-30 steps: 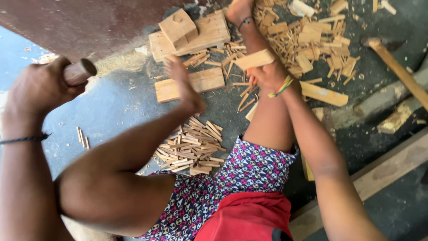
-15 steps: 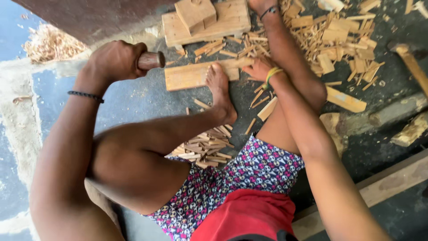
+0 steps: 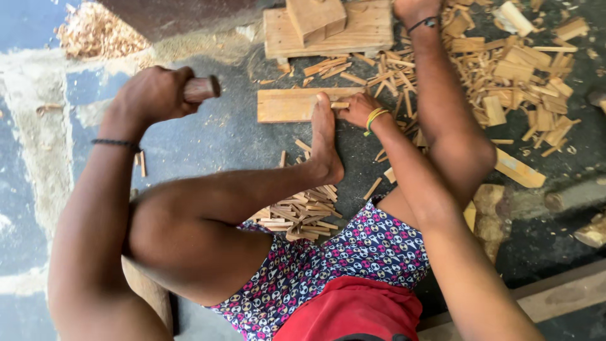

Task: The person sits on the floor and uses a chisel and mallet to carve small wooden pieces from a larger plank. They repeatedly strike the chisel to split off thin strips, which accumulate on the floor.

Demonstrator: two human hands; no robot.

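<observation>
- A heap of thin split sticks (image 3: 302,213) lies nearest the body, tucked under the bent left leg; pale, short, stacked loosely across one another
- The flat wooden board (image 3: 290,105) is light-coloured, rectangular, lying lengthwise on the dark ground; a bare foot (image 3: 325,136) presses its toes onto the board's right part
- The right hand (image 3: 357,108) rests at the board's right end, just beside the toes; its fingers are pressed together, pinching a small sliver of wood (image 3: 339,105) against the board; a yellow-green band circles the wrist
- The left hand (image 3: 151,95) is raised to the left of the board, well apart from it; it is closed in a fist round a wooden handle (image 3: 202,88), whose blunt end points toward the board; the tool's head cannot be seen
- Beyond the board sits a larger wooden slab (image 3: 353,31) with a wooden block (image 3: 315,17) on top
- To the far right, scattered offcuts and chips (image 3: 517,82) cover the ground; the right leg crosses in front of them
- At the far left, a pile of shavings (image 3: 95,31) lies by the wall
</observation>
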